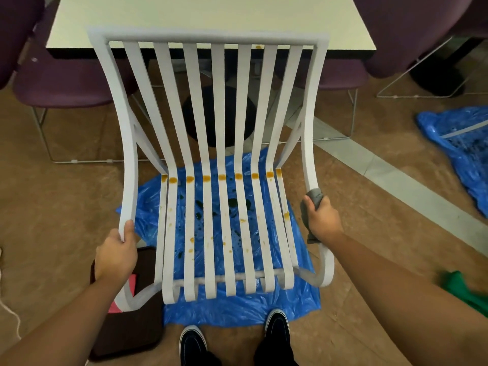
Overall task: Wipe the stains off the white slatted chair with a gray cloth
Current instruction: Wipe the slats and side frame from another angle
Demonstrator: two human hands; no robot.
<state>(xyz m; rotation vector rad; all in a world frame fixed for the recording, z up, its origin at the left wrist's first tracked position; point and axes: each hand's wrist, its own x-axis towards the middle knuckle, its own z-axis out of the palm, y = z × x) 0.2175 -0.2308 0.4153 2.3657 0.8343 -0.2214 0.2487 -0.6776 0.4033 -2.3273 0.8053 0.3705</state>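
Note:
The white slatted chair [219, 107] stands in front of me over a blue plastic sheet [237, 310]. Orange stains [221, 177] run in a row across the slats where seat meets back, and smaller orange spots dot the seat slats. My left hand [117, 253] grips the left side rail of the frame. My right hand [320, 219] grips the right side rail with the gray cloth [314, 195] bunched between palm and rail; cloth ends stick out above and below the fist.
A white table [208, 19] with a black pedestal base stands just behind the chair, with purple chairs [60, 83] around it. A second blue sheet [459, 146] lies at the right, a green cloth [464, 289] by my right forearm, a dark mat [129, 331] and pink item at the left. My shoes are at the bottom.

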